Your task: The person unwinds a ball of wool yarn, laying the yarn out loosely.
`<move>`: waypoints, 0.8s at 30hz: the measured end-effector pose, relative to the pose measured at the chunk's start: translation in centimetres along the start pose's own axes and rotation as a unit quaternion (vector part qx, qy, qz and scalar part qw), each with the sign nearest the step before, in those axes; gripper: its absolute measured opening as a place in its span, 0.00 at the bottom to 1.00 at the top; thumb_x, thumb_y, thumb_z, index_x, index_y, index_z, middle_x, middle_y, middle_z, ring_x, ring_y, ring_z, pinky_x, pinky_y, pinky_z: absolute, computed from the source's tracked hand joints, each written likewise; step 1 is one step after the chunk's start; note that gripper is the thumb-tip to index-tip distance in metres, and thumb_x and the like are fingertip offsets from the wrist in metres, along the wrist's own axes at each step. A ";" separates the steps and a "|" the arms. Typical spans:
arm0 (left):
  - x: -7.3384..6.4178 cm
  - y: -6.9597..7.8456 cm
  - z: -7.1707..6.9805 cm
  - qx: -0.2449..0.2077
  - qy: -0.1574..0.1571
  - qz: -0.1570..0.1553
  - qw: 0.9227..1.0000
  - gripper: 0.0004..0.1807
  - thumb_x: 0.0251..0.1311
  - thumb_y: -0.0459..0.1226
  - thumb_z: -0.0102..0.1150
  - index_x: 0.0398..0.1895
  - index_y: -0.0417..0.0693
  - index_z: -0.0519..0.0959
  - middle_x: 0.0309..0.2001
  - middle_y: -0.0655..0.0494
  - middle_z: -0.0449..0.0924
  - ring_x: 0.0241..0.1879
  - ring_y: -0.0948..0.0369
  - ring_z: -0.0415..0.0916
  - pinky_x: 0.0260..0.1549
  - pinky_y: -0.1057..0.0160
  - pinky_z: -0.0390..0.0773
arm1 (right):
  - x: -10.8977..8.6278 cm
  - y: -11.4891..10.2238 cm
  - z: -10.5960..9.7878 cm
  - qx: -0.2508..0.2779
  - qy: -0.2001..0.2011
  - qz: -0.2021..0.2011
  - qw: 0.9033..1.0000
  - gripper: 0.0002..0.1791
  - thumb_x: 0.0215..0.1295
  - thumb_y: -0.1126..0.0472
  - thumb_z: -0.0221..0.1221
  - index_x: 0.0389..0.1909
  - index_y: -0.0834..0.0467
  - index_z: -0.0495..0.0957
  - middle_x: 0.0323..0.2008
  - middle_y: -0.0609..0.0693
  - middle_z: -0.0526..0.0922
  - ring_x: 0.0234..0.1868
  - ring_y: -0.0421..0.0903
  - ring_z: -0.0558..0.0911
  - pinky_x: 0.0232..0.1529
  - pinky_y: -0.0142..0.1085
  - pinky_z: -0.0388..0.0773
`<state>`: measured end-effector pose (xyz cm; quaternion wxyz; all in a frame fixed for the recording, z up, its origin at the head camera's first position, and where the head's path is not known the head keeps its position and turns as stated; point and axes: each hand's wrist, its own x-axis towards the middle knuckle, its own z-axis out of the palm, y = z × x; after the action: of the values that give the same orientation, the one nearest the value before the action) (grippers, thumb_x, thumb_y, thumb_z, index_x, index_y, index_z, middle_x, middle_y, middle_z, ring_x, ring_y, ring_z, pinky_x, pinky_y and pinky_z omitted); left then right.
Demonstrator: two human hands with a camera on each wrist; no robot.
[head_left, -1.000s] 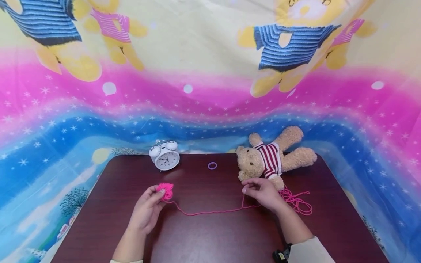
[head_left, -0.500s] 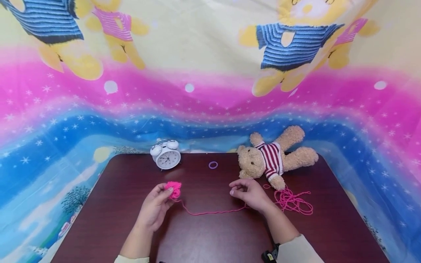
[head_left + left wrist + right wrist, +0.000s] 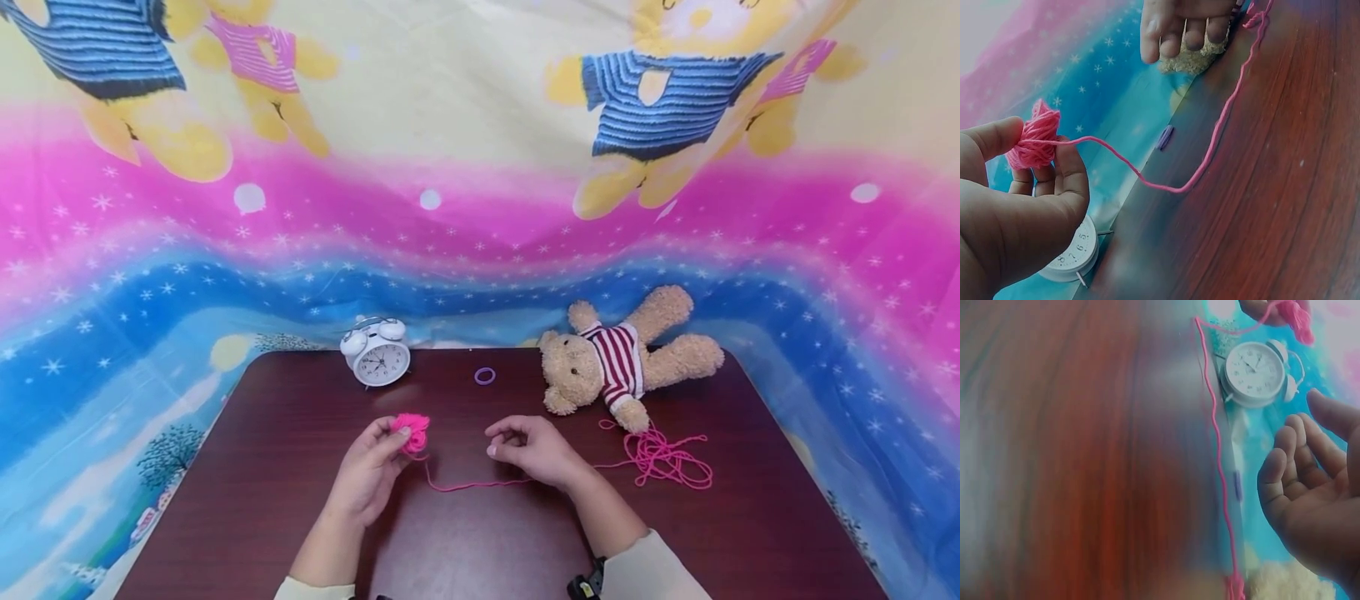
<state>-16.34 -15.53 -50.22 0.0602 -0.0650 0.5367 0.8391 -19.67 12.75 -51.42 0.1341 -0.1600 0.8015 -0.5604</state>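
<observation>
A small bundle of pink yarn [image 3: 412,433] is pinched between the thumb and fingers of my left hand [image 3: 367,475], above the table. From it a single strand [image 3: 1175,189] droops to the tabletop and runs right, to a loose tangle of the same yarn [image 3: 667,458]. My right hand [image 3: 536,450] hovers over that strand, its fingers loosely bent and the thumb apart from them. Nothing lies in its palm in the right wrist view, where the strand [image 3: 1217,444] passes beside the hand without touching it.
On the dark wooden table [image 3: 480,550], a white twin-bell alarm clock [image 3: 381,362] stands at the back left. A purple ring [image 3: 485,376] lies at the back middle. The teddy bear [image 3: 618,358] in a striped shirt lies back right, one paw by the tangle. Printed cloth hangs behind.
My right hand has moved left, away from the bear and tangle, and the strand no longer rises to its fingers. My left hand has shifted slightly right with the yarn bundle.
</observation>
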 end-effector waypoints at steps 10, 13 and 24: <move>-0.1 -0.1 1.2 0.013 -0.017 0.010 1.000 0.14 0.71 0.30 0.59 0.53 0.38 0.67 0.48 0.49 0.83 0.45 0.58 0.84 0.51 0.59 0.81 | 0.5 -0.8 2.4 0.013 -0.054 0.009 0.998 0.23 0.66 0.57 0.69 0.58 0.62 0.81 0.43 0.49 0.89 0.43 0.42 0.87 0.40 0.50 0.86; -0.1 -0.2 1.6 0.008 -0.019 0.011 1.000 0.14 0.72 0.31 0.58 0.53 0.38 0.66 0.47 0.50 0.81 0.45 0.59 0.82 0.51 0.60 0.81 | 0.7 -1.2 3.1 0.019 -0.056 0.005 0.998 0.23 0.65 0.58 0.70 0.57 0.63 0.81 0.42 0.49 0.89 0.45 0.43 0.88 0.40 0.51 0.87; 0.0 -0.1 2.8 -0.004 -0.031 0.008 0.999 0.13 0.71 0.29 0.56 0.54 0.36 0.67 0.52 0.48 0.84 0.48 0.58 0.82 0.54 0.60 0.80 | 1.4 -2.4 4.9 0.032 -0.058 -0.018 0.998 0.18 0.64 0.60 0.71 0.52 0.64 0.83 0.37 0.51 0.89 0.38 0.41 0.88 0.38 0.35 0.85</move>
<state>-16.47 -12.96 -49.14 0.0697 -0.0350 0.5318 0.8433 -18.71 7.18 -50.83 0.1753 -0.2025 0.7711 -0.5777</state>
